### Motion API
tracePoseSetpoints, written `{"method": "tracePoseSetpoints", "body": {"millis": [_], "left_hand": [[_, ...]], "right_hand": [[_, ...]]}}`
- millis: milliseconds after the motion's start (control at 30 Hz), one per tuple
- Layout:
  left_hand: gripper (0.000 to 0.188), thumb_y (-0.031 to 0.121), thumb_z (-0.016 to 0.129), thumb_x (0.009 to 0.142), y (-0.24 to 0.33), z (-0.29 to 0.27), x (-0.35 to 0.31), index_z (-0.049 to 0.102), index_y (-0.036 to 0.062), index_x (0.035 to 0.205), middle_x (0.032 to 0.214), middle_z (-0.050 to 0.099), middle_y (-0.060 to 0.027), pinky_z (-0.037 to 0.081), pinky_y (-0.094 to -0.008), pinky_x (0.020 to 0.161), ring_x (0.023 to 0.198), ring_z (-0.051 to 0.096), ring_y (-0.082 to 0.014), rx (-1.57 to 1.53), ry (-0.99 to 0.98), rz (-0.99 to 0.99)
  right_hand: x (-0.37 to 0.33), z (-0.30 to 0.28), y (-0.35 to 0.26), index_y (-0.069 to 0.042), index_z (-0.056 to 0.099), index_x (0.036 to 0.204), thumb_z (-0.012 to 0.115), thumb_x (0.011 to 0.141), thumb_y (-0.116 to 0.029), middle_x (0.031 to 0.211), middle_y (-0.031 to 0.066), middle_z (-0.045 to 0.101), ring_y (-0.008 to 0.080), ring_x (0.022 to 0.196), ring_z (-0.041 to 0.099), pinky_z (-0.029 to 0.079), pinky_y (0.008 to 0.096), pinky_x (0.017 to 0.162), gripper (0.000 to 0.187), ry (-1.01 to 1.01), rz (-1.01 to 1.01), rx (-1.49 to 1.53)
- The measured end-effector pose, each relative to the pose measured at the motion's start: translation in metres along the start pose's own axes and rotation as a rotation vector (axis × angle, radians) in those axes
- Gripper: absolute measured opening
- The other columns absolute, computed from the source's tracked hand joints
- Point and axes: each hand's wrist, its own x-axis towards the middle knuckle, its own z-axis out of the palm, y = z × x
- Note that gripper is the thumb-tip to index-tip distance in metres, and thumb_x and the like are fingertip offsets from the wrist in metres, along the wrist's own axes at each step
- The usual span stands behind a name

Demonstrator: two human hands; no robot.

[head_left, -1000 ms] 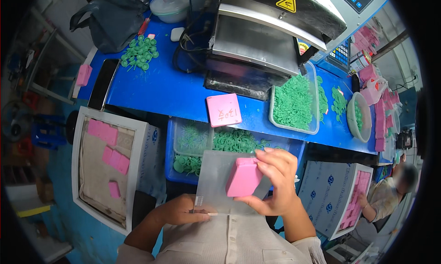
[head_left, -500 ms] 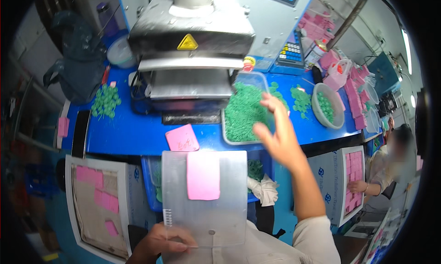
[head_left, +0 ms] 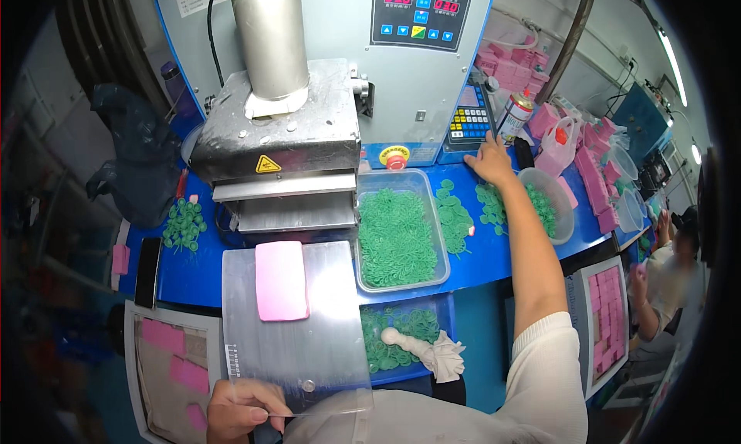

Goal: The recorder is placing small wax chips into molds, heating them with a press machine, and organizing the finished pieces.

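Note:
My left hand [head_left: 245, 410] is closed on the near edge of a clear plastic sheet [head_left: 332, 344], thumb on top. A pink rectangular slab [head_left: 281, 283] lies on the far part of this sheet, in front of the press [head_left: 285, 127]. My right hand [head_left: 489, 163] reaches forward, fingers stretched, to the lower edge of a blue keypad device [head_left: 471, 120]; whether a fingertip presses a key I cannot tell. Between my arms stands a clear tub [head_left: 446, 266] full of small green pieces [head_left: 397, 235].
Flat green pieces [head_left: 454, 216] lie beside the tub. A round bowl [head_left: 567, 224] stands under my right forearm. Below the table edge is a blue bin [head_left: 448, 313] with a white cloth bundle [head_left: 432, 351]. Framed trays of pink slabs flank me; a person [head_left: 664, 282] sits at far right.
My right hand has moved from above the green tub forward and right to the keypad device. The sheet with the slab has shifted left and slightly forward. The view has turned.

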Motion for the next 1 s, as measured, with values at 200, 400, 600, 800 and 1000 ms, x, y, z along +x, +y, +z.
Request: {"method": "tracePoseSetpoints", "body": {"millis": [200, 400, 600, 800, 1000], "left_hand": [[0.029, 0.009, 0.059, 0.081, -0.002, -0.002, 0.013, 0.063, -0.0173, 0.091, 0.077, 0.064, -0.0252, 0.047, -0.0329, 0.063, 0.068, 0.06, -0.0259, -0.205, -0.063, -0.001], [0.027, 0.01, 0.055, 0.083, 0.001, -0.004, 0.025, 0.062, -0.0139, 0.094, 0.075, 0.063, -0.0192, 0.049, -0.03, 0.061, 0.068, 0.062, -0.021, -0.191, -0.092, -0.022], [0.029, 0.015, 0.054, 0.085, 0.004, -0.008, 0.042, 0.064, -0.0099, 0.095, 0.074, 0.064, -0.0149, 0.048, -0.0275, 0.058, 0.064, 0.061, -0.0178, -0.162, -0.085, -0.071], [0.029, 0.016, 0.051, 0.089, 0.003, -0.015, 0.058, 0.063, -0.0084, 0.099, 0.079, 0.064, -0.0143, 0.05, -0.0279, 0.06, 0.068, 0.06, -0.0164, -0.171, -0.079, -0.075], [0.031, 0.012, 0.046, 0.093, 0.004, -0.009, 0.093, 0.06, -0.0118, 0.107, 0.09, 0.067, -0.0232, 0.057, -0.0358, 0.07, 0.075, 0.068, -0.0256, -0.286, 0.063, -0.001]], "right_hand": [[-0.003, 0.004, 0.007, 0.0, 0.064, 0.085, 0.071, 0.078, -0.041, 0.149, 0.0275, 0.033, 0.0488, 0.14, 0.024, 0.027, 0.0499, 0.113, 0.041, 0.004, -0.011, 0.077], [-0.042, 0.001, -0.011, -0.003, 0.056, 0.089, 0.073, 0.08, -0.036, 0.149, 0.032, 0.03, 0.0535, 0.14, 0.018, 0.02, 0.0523, 0.114, 0.038, 0.084, -0.188, 0.158], [-0.13, -0.071, -0.08, -0.003, 0.054, 0.097, 0.07, 0.083, -0.023, 0.15, 0.0313, 0.027, 0.0487, 0.142, 0.019, 0.022, 0.0517, 0.113, 0.029, 0.174, -0.362, 0.324], [-0.212, -0.125, -0.14, -0.001, 0.056, 0.103, 0.068, 0.081, -0.013, 0.129, 0.0255, 0.054, 0.0443, 0.126, 0.046, 0.035, 0.0513, 0.104, 0.028, 0.284, -0.746, 0.469], [-0.252, -0.126, -0.182, -0.001, 0.06, 0.104, 0.071, 0.078, -0.015, 0.117, 0.0197, 0.063, 0.0366, 0.108, 0.057, 0.049, 0.0495, 0.086, 0.032, 0.305, -1.077, 0.475]]}}
